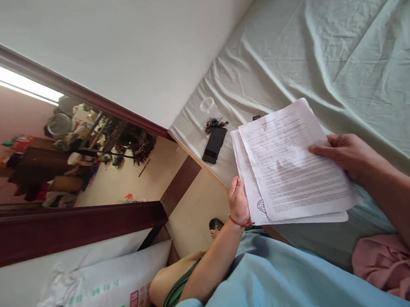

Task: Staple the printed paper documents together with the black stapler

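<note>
My left hand (239,201), with a red string round its wrist, grips the lower left edge of a stack of papers (251,187). Its thumb shows at the edge and its other fingers are hidden behind the stack. My right hand (351,155) pinches the top printed sheet (296,166) at its right edge, thumb on the front. That sheet lies shifted to the right over the others, and part of a round stamp shows on a page below it. The papers are held above the bed.
A black phone (214,145), a tangle of dark cord (214,124) and a clear plastic cup (208,105) lie on the bed sheet (283,70) by its edge. A pink cloth (388,262) is at lower right. A white sack (109,289) stands lower left, near a doorway.
</note>
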The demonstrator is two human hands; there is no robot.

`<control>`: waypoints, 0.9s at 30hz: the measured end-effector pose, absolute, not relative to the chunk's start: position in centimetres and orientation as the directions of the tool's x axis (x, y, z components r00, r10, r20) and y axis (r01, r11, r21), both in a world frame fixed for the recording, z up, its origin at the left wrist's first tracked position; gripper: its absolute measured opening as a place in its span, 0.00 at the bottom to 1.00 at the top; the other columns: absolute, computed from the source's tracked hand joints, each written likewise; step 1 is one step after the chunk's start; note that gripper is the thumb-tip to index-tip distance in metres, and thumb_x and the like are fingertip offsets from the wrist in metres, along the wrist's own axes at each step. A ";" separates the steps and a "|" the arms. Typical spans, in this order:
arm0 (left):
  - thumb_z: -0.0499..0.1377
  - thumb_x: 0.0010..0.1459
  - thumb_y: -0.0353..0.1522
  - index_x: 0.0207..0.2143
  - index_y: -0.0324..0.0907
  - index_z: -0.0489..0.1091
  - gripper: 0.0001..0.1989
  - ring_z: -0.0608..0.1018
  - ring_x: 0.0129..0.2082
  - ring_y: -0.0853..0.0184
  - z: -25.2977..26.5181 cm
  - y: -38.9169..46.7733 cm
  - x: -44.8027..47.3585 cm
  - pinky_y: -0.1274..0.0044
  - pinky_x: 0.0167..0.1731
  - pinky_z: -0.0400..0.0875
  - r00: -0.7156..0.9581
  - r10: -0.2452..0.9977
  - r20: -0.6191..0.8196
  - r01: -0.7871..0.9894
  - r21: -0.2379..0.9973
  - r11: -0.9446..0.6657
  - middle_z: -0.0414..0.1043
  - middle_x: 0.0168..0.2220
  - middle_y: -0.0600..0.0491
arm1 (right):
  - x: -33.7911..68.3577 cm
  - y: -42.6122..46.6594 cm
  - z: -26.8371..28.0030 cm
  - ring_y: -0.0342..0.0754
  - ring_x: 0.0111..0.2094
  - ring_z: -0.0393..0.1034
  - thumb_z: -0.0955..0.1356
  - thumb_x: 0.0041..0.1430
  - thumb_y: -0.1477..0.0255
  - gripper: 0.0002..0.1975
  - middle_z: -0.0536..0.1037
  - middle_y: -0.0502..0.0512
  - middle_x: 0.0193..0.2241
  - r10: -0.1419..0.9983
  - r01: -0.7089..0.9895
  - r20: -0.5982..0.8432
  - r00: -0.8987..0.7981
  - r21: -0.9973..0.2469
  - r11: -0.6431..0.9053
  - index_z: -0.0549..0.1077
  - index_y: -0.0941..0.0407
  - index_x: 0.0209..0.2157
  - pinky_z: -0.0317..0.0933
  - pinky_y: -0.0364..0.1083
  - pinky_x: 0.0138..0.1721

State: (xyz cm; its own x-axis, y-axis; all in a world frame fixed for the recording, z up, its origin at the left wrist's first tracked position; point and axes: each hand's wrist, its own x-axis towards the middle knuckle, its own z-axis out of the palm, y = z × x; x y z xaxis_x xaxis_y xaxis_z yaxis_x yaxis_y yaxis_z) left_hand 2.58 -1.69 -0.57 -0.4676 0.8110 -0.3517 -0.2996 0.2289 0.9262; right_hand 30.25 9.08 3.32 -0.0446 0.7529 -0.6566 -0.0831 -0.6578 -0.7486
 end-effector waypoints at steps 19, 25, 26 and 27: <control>0.72 0.55 0.49 0.36 0.43 0.75 0.20 0.73 0.36 0.67 -0.4 -0.5 2.1 0.75 0.42 0.69 -0.438 0.855 -0.276 -0.193 0.958 0.211 0.75 0.34 0.56 | 29.9 9.1 3.3 0.57 0.27 0.80 0.81 0.44 0.73 0.15 0.85 0.59 0.30 0.738 -0.119 -0.672 -0.059 -0.730 -0.673 0.81 0.55 0.36 0.77 0.51 0.28; 0.73 0.52 0.47 0.34 0.43 0.74 0.20 0.72 0.33 0.69 -0.5 -0.3 1.8 0.76 0.39 0.68 -0.442 0.843 -0.306 -0.218 0.948 0.230 0.74 0.31 0.58 | 30.4 9.2 2.9 0.57 0.28 0.82 0.80 0.49 0.71 0.14 0.86 0.60 0.32 0.744 -0.040 -0.659 -0.107 -0.745 -0.666 0.82 0.56 0.39 0.78 0.50 0.29; 0.73 0.51 0.47 0.34 0.42 0.74 0.20 0.73 0.33 0.69 -0.6 -0.3 1.8 0.77 0.39 0.68 -0.453 0.835 -0.312 -0.227 0.946 0.230 0.74 0.31 0.58 | 30.6 9.2 2.7 0.57 0.29 0.82 0.80 0.51 0.69 0.14 0.87 0.60 0.33 0.749 0.005 -0.650 -0.129 -0.756 -0.655 0.82 0.56 0.41 0.78 0.50 0.29; 0.74 0.50 0.46 0.34 0.42 0.74 0.20 0.73 0.33 0.69 -0.6 -0.2 1.8 0.77 0.38 0.68 -0.461 0.828 -0.318 -0.240 0.943 0.229 0.74 0.31 0.58 | 30.8 9.3 2.5 0.57 0.29 0.83 0.79 0.54 0.67 0.14 0.87 0.60 0.35 0.754 0.052 -0.640 -0.149 -0.766 -0.641 0.82 0.55 0.42 0.78 0.49 0.29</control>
State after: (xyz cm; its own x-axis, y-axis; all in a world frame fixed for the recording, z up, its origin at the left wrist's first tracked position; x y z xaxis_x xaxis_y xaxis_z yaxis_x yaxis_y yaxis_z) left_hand 1.77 -0.22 -0.63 -0.4609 0.8284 -0.3184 -0.2403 0.2289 0.9433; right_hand 30.81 9.27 2.50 -0.1489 0.7537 -0.6401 0.0515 -0.6405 -0.7662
